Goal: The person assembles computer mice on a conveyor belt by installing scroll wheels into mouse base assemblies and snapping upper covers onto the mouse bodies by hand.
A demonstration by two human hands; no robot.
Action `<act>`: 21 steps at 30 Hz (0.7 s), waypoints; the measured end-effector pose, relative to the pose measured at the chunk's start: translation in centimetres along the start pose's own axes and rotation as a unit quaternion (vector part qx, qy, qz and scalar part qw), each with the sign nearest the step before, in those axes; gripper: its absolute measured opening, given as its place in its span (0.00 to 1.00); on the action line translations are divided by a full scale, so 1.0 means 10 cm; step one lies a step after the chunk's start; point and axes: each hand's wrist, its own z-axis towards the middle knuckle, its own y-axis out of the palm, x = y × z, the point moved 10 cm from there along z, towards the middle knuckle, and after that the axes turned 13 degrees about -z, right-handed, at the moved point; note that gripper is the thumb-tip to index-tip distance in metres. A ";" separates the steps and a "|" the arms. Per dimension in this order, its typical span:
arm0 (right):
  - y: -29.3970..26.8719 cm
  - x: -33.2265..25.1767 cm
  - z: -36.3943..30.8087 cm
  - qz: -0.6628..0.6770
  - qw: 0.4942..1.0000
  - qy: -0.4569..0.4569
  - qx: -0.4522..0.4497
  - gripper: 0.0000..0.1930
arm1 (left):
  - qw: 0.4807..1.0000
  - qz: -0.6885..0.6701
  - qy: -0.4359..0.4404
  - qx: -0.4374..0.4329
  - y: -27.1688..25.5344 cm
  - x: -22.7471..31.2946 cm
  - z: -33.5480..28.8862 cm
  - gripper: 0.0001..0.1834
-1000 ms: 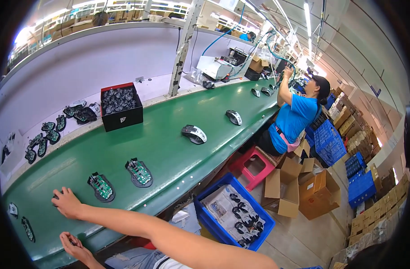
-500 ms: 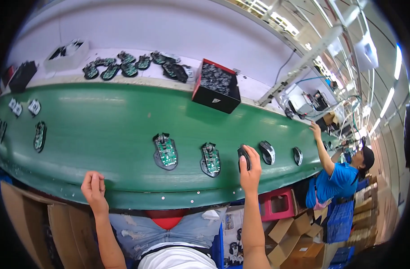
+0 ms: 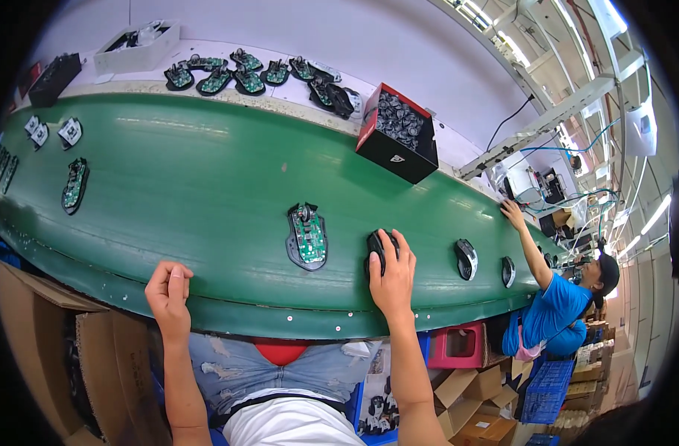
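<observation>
My right hand (image 3: 392, 276) lies over a black computer mouse (image 3: 374, 247) on the green conveyor belt (image 3: 183, 186), fingers wrapped on its top. Just left of it sits an open mouse base with a green circuit board (image 3: 307, 236). My left hand (image 3: 167, 291) rests at the belt's near edge with fingers curled and nothing in it. Another open base with a board (image 3: 75, 186) lies far left on the belt.
A black and red box of parts (image 3: 397, 134) stands at the belt's far side. Several open mouse bases (image 3: 243, 74) lie on the white shelf behind. Two finished mice (image 3: 466, 259) ride the belt toward a person in a blue shirt (image 3: 551, 305). Cardboard boxes (image 3: 42, 349) stand below left.
My right hand has closed down over the black mouse. One board-bearing base that lay next to it is gone from the belt. The view has swung slightly left.
</observation>
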 end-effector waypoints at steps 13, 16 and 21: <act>0.15 -0.14 0.02 -0.015 0.996 -0.077 -0.039 0.24 | 0.999 0.032 -0.005 0.013 -0.03 0.05 -0.02 0.13; 0.16 -0.16 0.02 -0.045 0.995 -0.078 -0.038 0.24 | 1.000 0.016 -0.005 0.022 -0.06 0.06 -0.03 0.13; 0.16 -0.18 0.03 -0.056 0.994 -0.086 -0.029 0.23 | 1.000 0.008 -0.007 0.015 -0.07 0.08 -0.02 0.12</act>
